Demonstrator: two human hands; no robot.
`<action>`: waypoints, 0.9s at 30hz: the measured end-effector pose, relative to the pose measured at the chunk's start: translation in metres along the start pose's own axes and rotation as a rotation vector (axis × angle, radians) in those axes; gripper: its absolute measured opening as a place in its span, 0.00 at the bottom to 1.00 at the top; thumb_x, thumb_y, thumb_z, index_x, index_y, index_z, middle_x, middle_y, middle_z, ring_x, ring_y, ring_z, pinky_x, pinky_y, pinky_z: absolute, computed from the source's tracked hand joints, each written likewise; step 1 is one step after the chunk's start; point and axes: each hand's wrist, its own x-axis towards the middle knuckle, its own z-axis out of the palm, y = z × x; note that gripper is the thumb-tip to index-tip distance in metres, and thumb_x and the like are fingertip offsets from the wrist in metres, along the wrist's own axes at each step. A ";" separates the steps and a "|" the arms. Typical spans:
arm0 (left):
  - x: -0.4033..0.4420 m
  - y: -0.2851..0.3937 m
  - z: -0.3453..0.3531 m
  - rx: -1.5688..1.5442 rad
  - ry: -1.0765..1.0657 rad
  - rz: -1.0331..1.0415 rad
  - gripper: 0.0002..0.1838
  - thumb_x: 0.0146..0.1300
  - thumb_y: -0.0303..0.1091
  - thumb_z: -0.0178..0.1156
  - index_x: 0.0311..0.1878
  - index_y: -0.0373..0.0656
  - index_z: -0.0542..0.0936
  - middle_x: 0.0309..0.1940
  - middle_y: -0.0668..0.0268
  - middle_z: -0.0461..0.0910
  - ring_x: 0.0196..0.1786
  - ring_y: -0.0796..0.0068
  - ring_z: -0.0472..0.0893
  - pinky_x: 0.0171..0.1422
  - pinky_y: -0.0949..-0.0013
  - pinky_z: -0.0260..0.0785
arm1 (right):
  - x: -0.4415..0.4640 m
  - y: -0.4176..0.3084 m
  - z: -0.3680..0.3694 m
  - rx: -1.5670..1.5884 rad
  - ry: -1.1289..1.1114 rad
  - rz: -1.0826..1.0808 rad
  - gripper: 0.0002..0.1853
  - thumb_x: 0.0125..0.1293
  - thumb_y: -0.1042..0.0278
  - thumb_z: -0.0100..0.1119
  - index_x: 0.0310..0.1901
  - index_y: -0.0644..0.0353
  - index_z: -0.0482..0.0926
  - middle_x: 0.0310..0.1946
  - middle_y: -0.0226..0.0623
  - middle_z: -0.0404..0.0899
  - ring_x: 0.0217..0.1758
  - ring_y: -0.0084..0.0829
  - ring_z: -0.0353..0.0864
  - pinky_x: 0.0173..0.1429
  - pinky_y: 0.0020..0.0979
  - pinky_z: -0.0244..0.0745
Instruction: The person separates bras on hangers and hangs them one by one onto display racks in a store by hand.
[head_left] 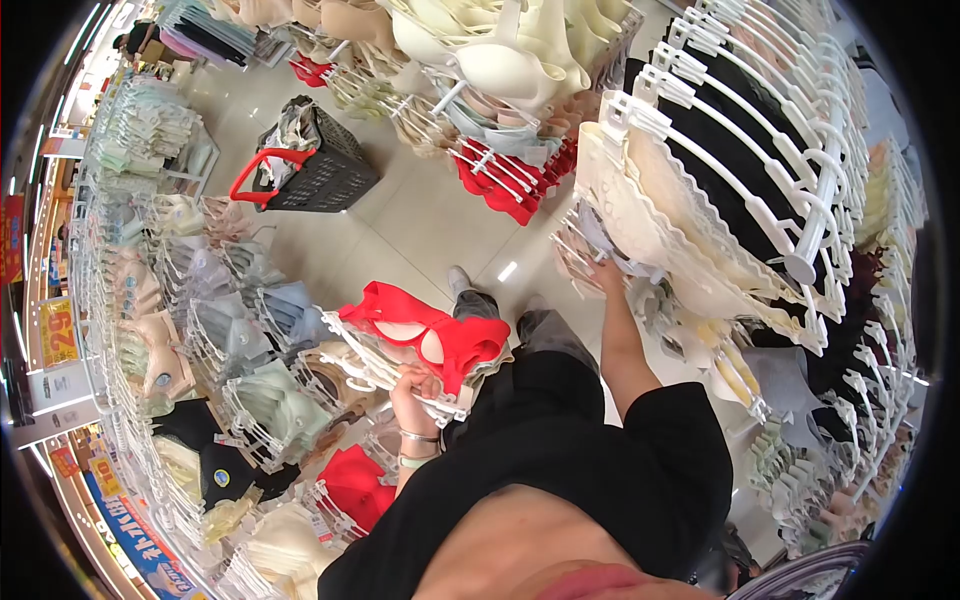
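Note:
My left hand (416,388) is closed around the white hangers of a stack of bras, held in front of my body. A red bra (428,335) lies on top of the stack, with paler ones under it. On the other side, my right hand (604,274) reaches in among the bras hanging on the right rack. Its fingers touch a pale lilac-grey bra (598,238) low on that rack, and the fingertips are partly hidden. Above this hand hangs a cream lace bra (625,205) on a white hanger.
A black shopping basket (325,165) with a red handle stands on the tiled floor (415,225), holding garments. Racks of pastel bras (225,325) line the left. A display of cream bras (505,70) stands ahead. The right rack's white bar end (800,266) juts toward me.

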 end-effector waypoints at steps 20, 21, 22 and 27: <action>0.002 -0.011 0.068 0.414 -0.477 0.673 0.28 0.59 0.32 0.46 0.63 0.35 0.55 0.48 0.54 0.69 0.44 0.74 0.70 0.48 0.71 0.65 | -0.312 -0.337 -0.076 0.313 -0.767 -1.040 0.12 0.58 0.67 0.54 0.42 0.65 0.74 0.38 0.41 0.74 0.42 0.34 0.74 0.47 0.31 0.67; -0.002 -0.008 0.072 0.431 -0.521 0.664 0.31 0.59 0.33 0.47 0.64 0.35 0.51 0.51 0.53 0.66 0.46 0.73 0.69 0.50 0.70 0.64 | -0.320 -0.347 -0.082 0.178 -0.799 -1.093 0.12 0.57 0.69 0.54 0.41 0.65 0.74 0.37 0.42 0.74 0.40 0.37 0.73 0.46 0.32 0.67; -0.003 -0.011 0.078 0.378 -0.473 0.666 0.32 0.56 0.38 0.48 0.64 0.36 0.55 0.49 0.55 0.69 0.45 0.73 0.69 0.50 0.71 0.61 | -0.325 -0.355 -0.084 0.042 -0.827 -1.149 0.12 0.56 0.70 0.55 0.41 0.66 0.73 0.35 0.44 0.73 0.39 0.40 0.72 0.46 0.33 0.67; -0.002 -0.021 0.078 0.476 -0.579 0.676 0.32 0.55 0.38 0.49 0.64 0.39 0.57 0.51 0.56 0.69 0.45 0.75 0.69 0.49 0.72 0.62 | -0.327 -0.359 -0.111 -0.051 -0.768 -1.212 0.09 0.55 0.70 0.56 0.34 0.66 0.70 0.28 0.40 0.71 0.34 0.36 0.71 0.41 0.32 0.66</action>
